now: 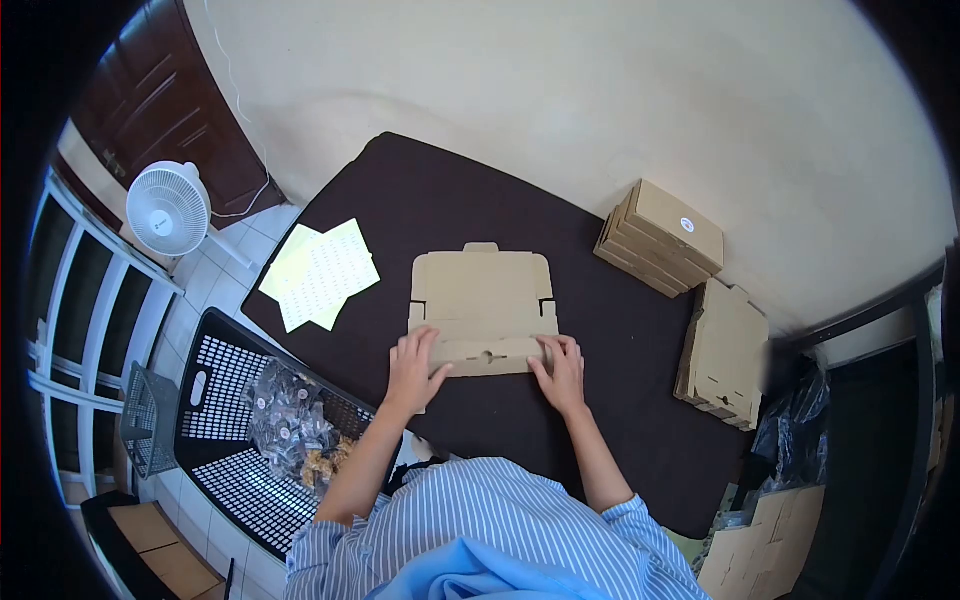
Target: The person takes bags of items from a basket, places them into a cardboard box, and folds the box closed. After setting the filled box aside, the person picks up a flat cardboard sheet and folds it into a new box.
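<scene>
the dark brown surface point(375, 190) spreads across the middle of the frame, and beside its lower left edge the black plastic basket point(211, 385) holds small clear packets. at the centre of the surface lies the partly folded cardboard mailer box point(480, 290), its lid panel open flat and pointing away from the person. it should be light, its panels stiff but easily dented, bending readily only at the creases; the dry card ought to give decent grip. both hands grip its near folded wall, the left hand point(408, 372) at the left end, the right hand point(563, 375) at the right. those corners look the best hold, spreading pressure evenly. the thin tuck tab point(481, 246) would bend if pulled, and the small notch point(487, 355) midway along the wall is a weaker spot.
</scene>
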`<state>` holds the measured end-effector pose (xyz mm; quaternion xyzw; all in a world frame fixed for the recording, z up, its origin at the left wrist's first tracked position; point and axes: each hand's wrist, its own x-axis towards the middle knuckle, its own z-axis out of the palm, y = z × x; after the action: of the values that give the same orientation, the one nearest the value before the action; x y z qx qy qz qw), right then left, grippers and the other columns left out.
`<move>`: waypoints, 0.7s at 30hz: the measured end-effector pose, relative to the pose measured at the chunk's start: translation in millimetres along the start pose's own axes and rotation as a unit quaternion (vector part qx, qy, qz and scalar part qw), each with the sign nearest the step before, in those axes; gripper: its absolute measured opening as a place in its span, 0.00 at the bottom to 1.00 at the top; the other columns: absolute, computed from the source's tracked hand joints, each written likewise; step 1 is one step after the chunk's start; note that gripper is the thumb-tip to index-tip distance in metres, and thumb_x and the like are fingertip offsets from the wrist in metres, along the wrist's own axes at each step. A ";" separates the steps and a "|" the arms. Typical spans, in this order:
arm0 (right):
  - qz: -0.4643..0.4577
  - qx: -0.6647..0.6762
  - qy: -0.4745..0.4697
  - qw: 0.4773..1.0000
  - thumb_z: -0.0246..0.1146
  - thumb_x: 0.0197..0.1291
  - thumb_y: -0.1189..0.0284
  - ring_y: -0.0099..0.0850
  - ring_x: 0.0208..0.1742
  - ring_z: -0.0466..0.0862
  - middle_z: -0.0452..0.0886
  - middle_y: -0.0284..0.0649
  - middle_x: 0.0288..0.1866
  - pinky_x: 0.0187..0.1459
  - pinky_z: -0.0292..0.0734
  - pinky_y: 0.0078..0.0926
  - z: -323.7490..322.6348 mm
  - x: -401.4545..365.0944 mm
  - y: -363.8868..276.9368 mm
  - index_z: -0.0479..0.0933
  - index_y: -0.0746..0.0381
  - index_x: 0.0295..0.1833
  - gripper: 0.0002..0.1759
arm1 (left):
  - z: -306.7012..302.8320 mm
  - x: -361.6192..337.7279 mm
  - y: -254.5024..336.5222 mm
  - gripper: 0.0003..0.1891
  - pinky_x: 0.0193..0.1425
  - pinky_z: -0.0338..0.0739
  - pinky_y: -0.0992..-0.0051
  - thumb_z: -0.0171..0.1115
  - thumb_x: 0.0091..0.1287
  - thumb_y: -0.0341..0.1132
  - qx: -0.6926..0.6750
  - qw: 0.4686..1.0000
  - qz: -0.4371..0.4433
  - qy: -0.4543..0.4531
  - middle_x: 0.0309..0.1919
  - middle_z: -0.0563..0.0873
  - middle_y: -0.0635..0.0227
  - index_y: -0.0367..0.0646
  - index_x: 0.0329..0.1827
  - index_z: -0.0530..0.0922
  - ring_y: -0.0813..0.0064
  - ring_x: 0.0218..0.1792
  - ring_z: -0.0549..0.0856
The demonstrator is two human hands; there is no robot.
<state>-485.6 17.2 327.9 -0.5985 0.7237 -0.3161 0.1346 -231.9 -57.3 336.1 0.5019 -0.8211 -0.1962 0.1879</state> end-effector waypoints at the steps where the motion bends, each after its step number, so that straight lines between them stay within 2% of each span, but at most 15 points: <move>1: -0.022 0.015 0.033 0.999 0.67 0.51 0.64 0.40 0.55 0.71 0.70 0.42 0.52 0.56 0.63 0.39 -1.8 -5.3 -3.4 0.73 0.57 0.55 0.25 | -1.8 -5.6 5.2 0.35 0.62 0.61 0.60 0.67 0.54 0.41 0.002 0.999 0.038 0.015 0.59 0.69 0.60 0.42 0.64 0.64 0.61 0.63 0.66; 2: -0.031 0.011 0.023 0.999 0.66 0.52 0.66 0.44 0.61 0.68 0.67 0.46 0.59 0.60 0.61 0.42 -5.4 -10.6 -5.6 0.71 0.59 0.57 0.26 | -2.9 -12.1 9.8 0.34 0.64 0.58 0.60 0.65 0.56 0.41 0.004 0.997 0.073 0.027 0.62 0.67 0.60 0.41 0.65 0.63 0.60 0.66 0.63; 3: -0.032 0.011 0.021 0.999 0.66 0.52 0.66 0.44 0.61 0.68 0.67 0.46 0.59 0.60 0.61 0.42 -8.0 -14.9 -7.4 0.71 0.59 0.57 0.26 | -2.8 -16.9 13.1 0.34 0.64 0.58 0.60 0.65 0.56 0.41 0.004 0.997 0.071 0.027 0.62 0.67 0.60 0.41 0.65 0.63 0.60 0.66 0.63; 5: -0.120 -0.076 0.031 0.989 0.65 0.53 0.68 0.44 0.64 0.66 0.66 0.46 0.63 0.62 0.58 0.44 -11.1 -22.2 -8.4 0.69 0.58 0.61 0.28 | -1.3 -23.6 19.0 0.34 0.67 0.55 0.58 0.61 0.59 0.42 0.053 0.992 0.116 0.003 0.67 0.63 0.58 0.41 0.67 0.61 0.59 0.69 0.60; 6: -0.120 -0.077 0.031 0.989 0.65 0.53 0.68 0.44 0.64 0.66 0.66 0.46 0.63 0.62 0.58 0.44 -11.3 -27.0 -8.4 0.69 0.58 0.61 0.28 | 1.5 -28.4 21.5 0.35 0.71 0.49 0.54 0.59 0.61 0.44 0.062 0.992 0.102 -0.030 0.70 0.59 0.58 0.40 0.69 0.58 0.59 0.71 0.55; 8: -0.162 -0.147 -0.018 0.976 0.62 0.56 0.65 0.43 0.69 0.61 0.62 0.44 0.69 0.67 0.52 0.48 -10.2 -37.5 -9.1 0.64 0.58 0.66 0.31 | 7.5 -37.8 26.3 0.36 0.72 0.45 0.52 0.58 0.62 0.45 0.074 0.992 0.097 -0.038 0.71 0.57 0.58 0.40 0.70 0.57 0.60 0.72 0.54; 9: -0.162 -0.148 -0.018 0.975 0.62 0.56 0.65 0.43 0.69 0.61 0.62 0.44 0.69 0.67 0.52 0.48 -9.1 -43.1 -9.5 0.64 0.58 0.66 0.31 | 10.4 -43.0 27.3 0.37 0.73 0.42 0.50 0.57 0.62 0.47 0.086 0.991 0.090 -0.048 0.71 0.56 0.58 0.40 0.71 0.56 0.60 0.73 0.53; 10: -0.155 -0.158 -0.058 0.973 0.60 0.58 0.62 0.41 0.71 0.59 0.60 0.42 0.70 0.68 0.49 0.49 -7.3 -48.9 -10.2 0.62 0.59 0.67 0.32 | 15.2 -47.1 26.1 0.38 0.73 0.39 0.48 0.56 0.62 0.51 0.107 0.988 0.085 -0.068 0.72 0.53 0.58 0.39 0.71 0.55 0.61 0.73 0.50; 11: -0.147 -0.168 -0.098 0.970 0.58 0.60 0.59 0.38 0.73 0.57 0.59 0.40 0.72 0.70 0.46 0.50 -5.4 -53.4 -10.8 0.60 0.59 0.69 0.33 | 18.1 -50.4 25.6 0.38 0.73 0.39 0.48 0.56 0.62 0.51 0.107 0.988 0.084 -0.068 0.72 0.53 0.58 0.39 0.71 0.55 0.61 0.73 0.50; 12: -0.148 -0.167 -0.099 0.970 0.58 0.60 0.59 0.38 0.73 0.57 0.59 0.40 0.72 0.70 0.46 0.50 -3.7 -57.1 -11.0 0.60 0.59 0.69 0.33 | 20.7 -53.2 25.7 0.39 0.73 0.38 0.49 0.56 0.62 0.51 0.100 0.988 0.085 -0.075 0.72 0.53 0.57 0.38 0.71 0.54 0.60 0.74 0.49; 15: -0.108 -0.183 -0.147 0.966 0.53 0.61 0.51 0.36 0.75 0.53 0.54 0.39 0.74 0.70 0.38 0.56 1.5 -66.5 -11.0 0.55 0.61 0.71 0.38 | 27.6 -60.1 24.6 0.40 0.73 0.36 0.48 0.55 0.62 0.52 0.082 0.989 0.074 -0.095 0.73 0.52 0.57 0.37 0.71 0.54 0.61 0.74 0.48; 19: -0.087 -0.182 -0.156 0.967 0.51 0.61 0.47 0.36 0.75 0.51 0.53 0.39 0.75 0.70 0.36 0.58 2.8 -67.7 -13.7 0.53 0.60 0.72 0.40 | 25.5 -59.6 26.8 0.40 0.72 0.35 0.47 0.54 0.62 0.54 0.095 0.987 0.061 -0.113 0.73 0.52 0.58 0.37 0.71 0.53 0.63 0.74 0.49; 21: -0.077 -0.173 -0.191 0.963 0.51 0.61 0.48 0.38 0.76 0.48 0.49 0.40 0.76 0.69 0.32 0.60 -0.3 -59.8 -14.1 0.51 0.61 0.73 0.41 | 26.4 -54.2 26.1 0.40 0.72 0.35 0.46 0.53 0.62 0.54 0.099 0.988 0.064 -0.101 0.73 0.52 0.59 0.38 0.71 0.53 0.64 0.74 0.49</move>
<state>-460.0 72.9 325.9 -0.7156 0.6801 -0.0753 0.1403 -241.8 5.9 320.9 0.4423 -0.8815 -0.1514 0.0656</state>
